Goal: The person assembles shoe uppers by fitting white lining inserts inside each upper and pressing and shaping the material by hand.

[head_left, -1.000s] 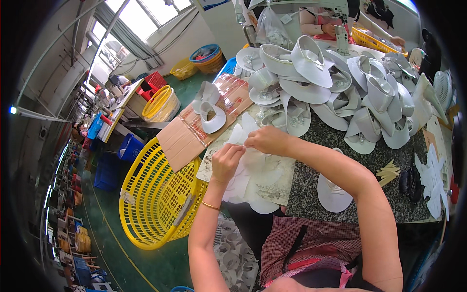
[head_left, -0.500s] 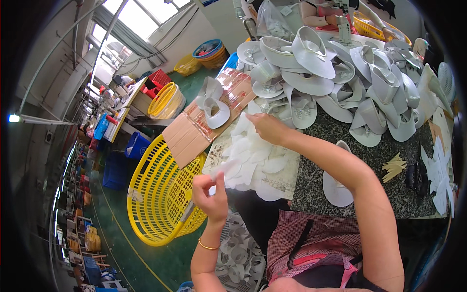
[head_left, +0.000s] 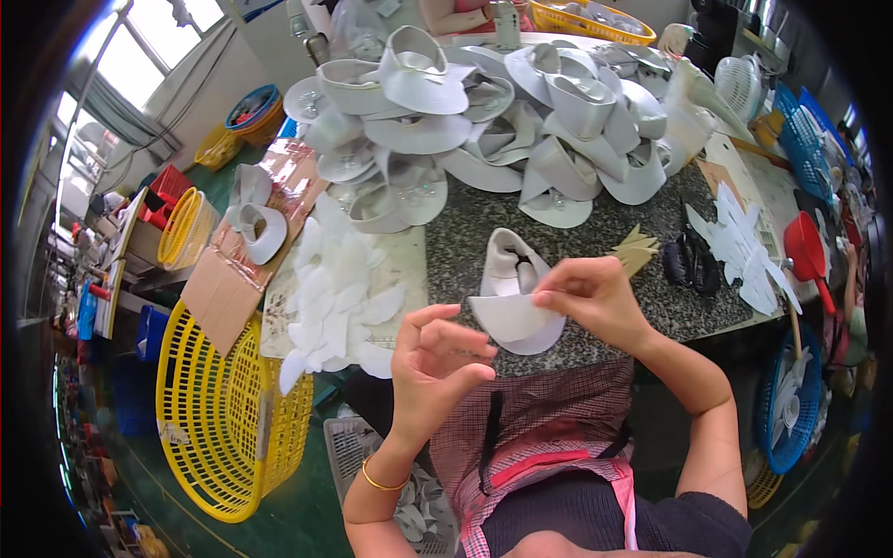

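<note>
My right hand pinches the edge of a thin white curved piece between thumb and fingers. That piece lies over the front of a grey-white shoe upper, which rests on the dark speckled stone slab. My left hand hovers just left of the upper, fingers apart and nothing in them. Beyond it, a loose pile of similar thin white pieces covers part of a pale board. A big heap of grey-white shoe uppers stands at the back of the table, several with shiny decoration.
Tan strips, a black object and white cut pieces lie at the right. A cardboard sheet and a yellow basket are left. Across the table sits another person. A blue basket stands lower right.
The view has turned right. My right hand has left the white pile and now holds a piece over the single upper. My left hand, earlier pinching a thin white piece, is now empty and spread.
</note>
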`<state>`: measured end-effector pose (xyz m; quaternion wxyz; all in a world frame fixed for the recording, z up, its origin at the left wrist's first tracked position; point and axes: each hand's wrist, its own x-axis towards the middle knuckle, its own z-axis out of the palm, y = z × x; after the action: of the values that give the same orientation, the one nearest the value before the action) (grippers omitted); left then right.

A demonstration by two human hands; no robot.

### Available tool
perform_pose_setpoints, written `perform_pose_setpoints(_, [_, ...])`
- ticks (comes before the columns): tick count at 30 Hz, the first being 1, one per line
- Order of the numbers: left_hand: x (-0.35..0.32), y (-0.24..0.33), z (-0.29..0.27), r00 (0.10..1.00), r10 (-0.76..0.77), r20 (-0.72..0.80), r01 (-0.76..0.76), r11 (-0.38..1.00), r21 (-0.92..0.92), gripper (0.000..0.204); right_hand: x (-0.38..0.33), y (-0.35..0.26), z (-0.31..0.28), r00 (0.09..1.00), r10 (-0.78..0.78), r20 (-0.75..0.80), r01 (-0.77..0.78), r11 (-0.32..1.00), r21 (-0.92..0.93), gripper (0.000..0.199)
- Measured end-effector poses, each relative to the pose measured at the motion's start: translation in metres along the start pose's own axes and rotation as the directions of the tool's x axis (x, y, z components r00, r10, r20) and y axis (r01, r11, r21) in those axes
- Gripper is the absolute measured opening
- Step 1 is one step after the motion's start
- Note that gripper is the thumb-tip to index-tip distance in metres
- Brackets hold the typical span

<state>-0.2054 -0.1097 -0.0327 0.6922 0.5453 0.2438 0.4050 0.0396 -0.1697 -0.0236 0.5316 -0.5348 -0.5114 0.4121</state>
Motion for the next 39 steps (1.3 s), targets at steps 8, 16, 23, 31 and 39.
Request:
perform_pose_setpoints(8, [0.011,-0.048,0.013,0.993,-0.119,-0.012,0.117,0.948,0.297,0.028,-0.038,0.04,-0.032,0.984,0.117,-0.132,-0.131,0.986,-0.101,0.017])
perform_pose_setpoints(16, [0.009,-0.058,0.022,0.984,-0.128,-0.126,0.157,0.953,0.258,0.031,-0.025,0.046,-0.023,1.0,0.002,0.014,0.001,0.974,-0.228,0.017])
perform_pose_setpoints(23, [0.012,-0.059,0.021,0.969,-0.172,-0.177,0.22,0.925,0.308,0.037,-0.018,0.053,-0.023,0.999,0.04,0.013,-0.037,0.98,-0.194,0.032])
perform_pose_setpoints(31, [0.018,-0.065,0.021,0.968,-0.166,-0.188,0.223,0.912,0.345,0.046,-0.015,0.054,-0.022,0.999,0.038,0.016,-0.032,0.962,-0.272,0.032])
perform_pose_setpoints(39, [0.02,-0.064,0.023,0.99,-0.007,-0.141,0.103,0.712,0.694,0.044,-0.018,0.048,-0.016,0.962,-0.249,0.109,0.254,0.682,-0.686,0.038])
